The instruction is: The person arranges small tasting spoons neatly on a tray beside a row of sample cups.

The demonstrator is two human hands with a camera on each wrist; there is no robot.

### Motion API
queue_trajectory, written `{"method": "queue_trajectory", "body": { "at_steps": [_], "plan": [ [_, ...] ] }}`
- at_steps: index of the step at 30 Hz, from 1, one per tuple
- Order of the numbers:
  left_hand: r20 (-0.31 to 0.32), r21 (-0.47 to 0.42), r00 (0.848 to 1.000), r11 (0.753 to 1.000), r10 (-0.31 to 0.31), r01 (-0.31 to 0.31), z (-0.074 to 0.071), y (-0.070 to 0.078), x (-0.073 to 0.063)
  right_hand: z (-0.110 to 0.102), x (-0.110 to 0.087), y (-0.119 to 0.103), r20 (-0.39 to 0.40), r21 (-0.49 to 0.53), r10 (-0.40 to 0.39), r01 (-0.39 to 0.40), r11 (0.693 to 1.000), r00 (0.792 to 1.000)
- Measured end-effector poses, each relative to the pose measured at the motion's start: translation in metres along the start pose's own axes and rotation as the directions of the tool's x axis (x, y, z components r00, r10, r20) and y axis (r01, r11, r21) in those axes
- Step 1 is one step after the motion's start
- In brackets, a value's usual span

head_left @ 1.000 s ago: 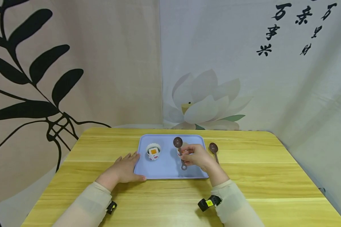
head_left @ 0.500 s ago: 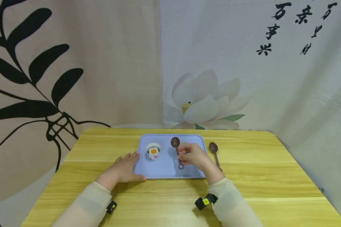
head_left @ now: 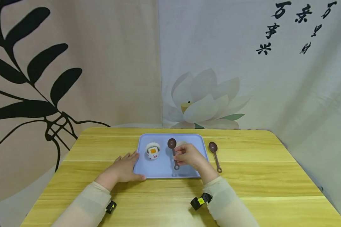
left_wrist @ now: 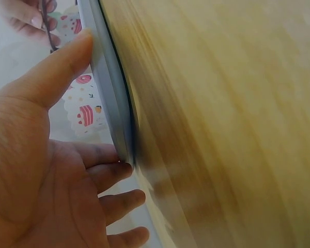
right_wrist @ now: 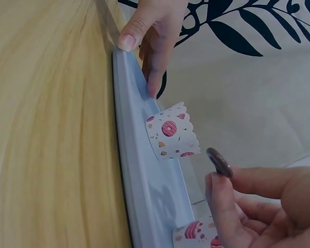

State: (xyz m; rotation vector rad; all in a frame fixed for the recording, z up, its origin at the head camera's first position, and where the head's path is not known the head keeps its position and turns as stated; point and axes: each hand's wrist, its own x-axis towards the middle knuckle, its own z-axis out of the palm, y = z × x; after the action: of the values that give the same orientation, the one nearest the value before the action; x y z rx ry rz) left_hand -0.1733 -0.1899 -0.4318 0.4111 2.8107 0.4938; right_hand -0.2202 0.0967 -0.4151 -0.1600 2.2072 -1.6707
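Observation:
My right hand [head_left: 189,155] pinches a brown spoon [head_left: 171,143] by its handle, bowl pointing away, above the light blue tray [head_left: 162,171]. In the right wrist view, thumb and fingertips meet on the end of the spoon's handle [right_wrist: 219,163]. My left hand [head_left: 125,169] lies at the tray's left front corner, fingers spread along the side and thumb on the front rim. A printed paper baking cup [head_left: 153,156] stands on the tray's left half, with a white and orange piece inside. Mostly behind my right hand is a second paper cup [right_wrist: 194,235].
On the wooden table [head_left: 258,176], right of the tray, lies another brown spoon [head_left: 215,155]. The table's far edge meets a printed cloth backdrop [head_left: 125,78] with leaves, a lotus and characters.
My right hand has moved a little left with the spoon, toward the left cup. The other spoon's handle has come fully into sight. My left hand keeps its place.

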Motion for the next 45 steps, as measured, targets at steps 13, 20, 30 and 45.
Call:
{"method": "queue_trajectory", "body": {
  "at_steps": [13, 20, 30, 45],
  "plan": [
    [0.004, -0.006, 1.0, 1.0, 0.005, -0.005, -0.004, 0.002, -0.001, 0.014, 0.007, 0.002, -0.034, -0.052, -0.005, 0.004, 0.999, 0.999],
    [0.004, -0.012, 1.0, 1.0, 0.002, -0.002, -0.004, 0.002, -0.002, 0.023, 0.01, 0.003, -0.035, -0.075, 0.001, -0.003, 0.997, 0.999],
    [0.005, -0.005, 1.0, 1.0, 0.002, -0.002, -0.003, 0.001, 0.0, 0.03, 0.009, -0.001, -0.049, -0.12, 0.044, -0.049, 0.992, 0.998],
    [0.003, 0.006, 1.0, 1.0, 0.007, -0.007, -0.003, 0.0, 0.001, 0.042, 0.014, -0.001, -0.08, -0.17, 0.046, -0.059, 0.984, 0.996]
  ]
}}
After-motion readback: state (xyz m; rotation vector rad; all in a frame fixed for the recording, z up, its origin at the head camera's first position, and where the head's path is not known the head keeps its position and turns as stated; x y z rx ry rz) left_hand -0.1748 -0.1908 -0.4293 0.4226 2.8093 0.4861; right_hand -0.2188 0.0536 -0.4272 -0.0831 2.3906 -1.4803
